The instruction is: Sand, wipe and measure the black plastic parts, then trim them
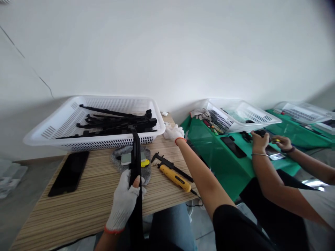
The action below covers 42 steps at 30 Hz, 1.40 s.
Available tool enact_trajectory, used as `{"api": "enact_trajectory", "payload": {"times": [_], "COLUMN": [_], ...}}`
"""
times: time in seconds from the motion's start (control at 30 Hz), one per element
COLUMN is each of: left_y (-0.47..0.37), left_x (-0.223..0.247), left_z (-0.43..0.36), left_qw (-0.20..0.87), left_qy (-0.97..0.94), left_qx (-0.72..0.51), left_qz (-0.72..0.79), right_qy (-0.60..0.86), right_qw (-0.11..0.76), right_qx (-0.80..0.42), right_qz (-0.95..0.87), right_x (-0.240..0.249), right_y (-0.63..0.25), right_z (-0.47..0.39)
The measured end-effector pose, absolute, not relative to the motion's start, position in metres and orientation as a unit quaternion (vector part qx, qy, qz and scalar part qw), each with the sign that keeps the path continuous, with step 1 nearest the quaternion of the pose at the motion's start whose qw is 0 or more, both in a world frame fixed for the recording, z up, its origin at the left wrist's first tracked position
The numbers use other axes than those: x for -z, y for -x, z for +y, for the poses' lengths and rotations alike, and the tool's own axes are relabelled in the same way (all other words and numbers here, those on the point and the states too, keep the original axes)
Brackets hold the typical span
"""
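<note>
My left hand (pixel 125 198), in a white knitted glove with the thumb tip bare, is closed around a long black plastic strip (pixel 135 153). The strip stands nearly upright in front of me, its top end at the basket's front rim. My right hand (pixel 175 133), also gloved, reaches to the table's far right corner beside a white socket-like piece (pixel 166 123). Its fingers look bent, and what they hold, if anything, is hidden. Behind the strip, a grey cloth (pixel 119 151) carries a small device with a display (pixel 126 159) and a yellow tool (pixel 144 163).
A white basket (pixel 117 143) holds several black strips. A dark phone-like slab (pixel 69 172), a caliper (pixel 170 165) and a corded yellow tool (pixel 175 177) lie on the wooden table. To the right, a co-worker's hands (pixel 260 141) work over a green-covered table (pixel 209 150) with another basket (pixel 243 125).
</note>
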<state>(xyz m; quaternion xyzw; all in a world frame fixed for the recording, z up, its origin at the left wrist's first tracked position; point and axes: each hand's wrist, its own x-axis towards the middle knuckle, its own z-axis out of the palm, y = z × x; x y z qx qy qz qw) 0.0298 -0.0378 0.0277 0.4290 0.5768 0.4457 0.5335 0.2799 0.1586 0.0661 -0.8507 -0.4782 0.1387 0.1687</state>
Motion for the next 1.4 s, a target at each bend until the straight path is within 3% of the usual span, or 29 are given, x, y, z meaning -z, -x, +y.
{"api": "enact_trajectory", "payload": {"times": [0.17,0.33,0.57,0.67,0.77,0.83,0.9,1.07,1.2,1.4], "left_y": [-0.03,-0.03,-0.027,-0.024,-0.021,-0.019,-0.018,-0.019,-0.012,-0.001], "left_x": [-0.036,-0.037,-0.029,-0.029,-0.027,-0.026,-0.025,-0.026,-0.027,-0.028], "left_z": [-0.038,-0.039,-0.047,-0.055,-0.06,-0.061,-0.06,-0.059,-0.062,-0.066], "left_qw": [0.496,0.468,0.452,0.438,0.434,0.428,0.421,0.423,0.428,0.46], "left_qy": [-0.451,-0.465,-0.475,-0.475,-0.475,-0.481,-0.488,-0.492,-0.522,-0.574], "left_qx": [-0.45,-0.459,-0.462,-0.46,-0.456,-0.441,-0.415,-0.396,-0.356,-0.289], "left_qz": [0.59,0.595,0.597,0.609,0.615,0.625,0.642,0.65,0.647,0.613], "right_qy": [0.762,0.563,0.617,0.644,0.617,0.555,0.507,0.436,0.354,0.41], "right_qw": [0.215,0.175,0.19,0.283,0.512,0.58,0.6,0.65,0.649,0.69], "right_qx": [-0.148,-0.2,-0.187,-0.212,-0.359,-0.469,-0.53,-0.539,-0.599,-0.48], "right_qz": [-0.593,-0.782,-0.741,-0.678,-0.477,-0.368,-0.32,-0.312,-0.308,-0.354], "right_x": [-0.088,-0.065,-0.061,-0.061,-0.048,-0.037,-0.031,-0.031,-0.027,-0.019], "right_y": [-0.253,-0.188,-0.162,-0.171,-0.178,-0.179,-0.178,-0.174,-0.174,-0.187], "right_z": [0.087,0.045,0.047,0.026,-0.004,-0.021,-0.033,-0.041,-0.041,-0.044]}}
